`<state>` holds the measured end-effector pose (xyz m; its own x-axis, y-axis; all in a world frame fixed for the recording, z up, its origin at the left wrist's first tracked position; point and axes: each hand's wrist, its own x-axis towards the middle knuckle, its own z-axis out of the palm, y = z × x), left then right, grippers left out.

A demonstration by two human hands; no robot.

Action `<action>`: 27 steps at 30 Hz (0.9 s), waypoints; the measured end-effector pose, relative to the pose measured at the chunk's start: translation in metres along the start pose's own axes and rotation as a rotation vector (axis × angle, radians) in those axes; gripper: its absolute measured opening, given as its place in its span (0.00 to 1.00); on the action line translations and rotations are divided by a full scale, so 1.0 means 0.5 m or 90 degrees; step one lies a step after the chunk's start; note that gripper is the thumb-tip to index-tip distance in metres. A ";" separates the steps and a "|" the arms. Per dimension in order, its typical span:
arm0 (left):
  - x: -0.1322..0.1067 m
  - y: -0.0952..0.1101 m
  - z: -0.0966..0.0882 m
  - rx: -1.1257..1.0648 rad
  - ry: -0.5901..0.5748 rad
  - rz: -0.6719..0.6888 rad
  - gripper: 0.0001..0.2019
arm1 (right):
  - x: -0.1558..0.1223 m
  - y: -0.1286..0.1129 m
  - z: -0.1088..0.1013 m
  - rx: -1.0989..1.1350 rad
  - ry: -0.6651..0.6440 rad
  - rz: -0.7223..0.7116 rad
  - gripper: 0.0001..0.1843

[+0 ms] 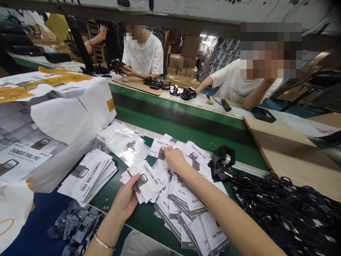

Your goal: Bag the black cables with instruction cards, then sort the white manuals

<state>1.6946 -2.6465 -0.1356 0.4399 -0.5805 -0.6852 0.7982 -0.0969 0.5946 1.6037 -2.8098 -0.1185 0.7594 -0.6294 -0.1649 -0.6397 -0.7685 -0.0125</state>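
My left hand is closed on a white "Thunder Trail Pro" booklet, thumb on top, at the near edge of a green bench. My right hand reaches forward with its fingers curled down onto a spread of the same booklets. Below my right forearm lies a fanned row of user manuals. A neat stack of booklets sits to the left of my left hand.
A large white printed carton stands at left. Clear plastic bags lie beyond the stack. A black tape dispenser and a heap of black cables are at right, beside a cardboard sheet. Two people work across the green conveyor.
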 end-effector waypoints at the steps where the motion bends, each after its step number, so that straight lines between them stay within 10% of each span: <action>1: 0.000 0.000 -0.001 -0.001 -0.001 0.001 0.12 | 0.004 0.008 0.003 -0.010 -0.007 -0.016 0.19; 15: 0.005 -0.006 -0.003 -0.010 -0.055 0.008 0.16 | -0.001 0.009 -0.012 -0.068 0.028 -0.081 0.14; 27: 0.008 -0.014 -0.007 -0.042 -0.104 0.037 0.15 | -0.134 -0.114 -0.019 0.179 0.064 -0.202 0.13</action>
<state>1.6922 -2.6454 -0.1437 0.4174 -0.7077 -0.5700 0.8014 -0.0091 0.5981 1.5905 -2.7248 -0.0971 0.9222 -0.3864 -0.0125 -0.3701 -0.8729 -0.3181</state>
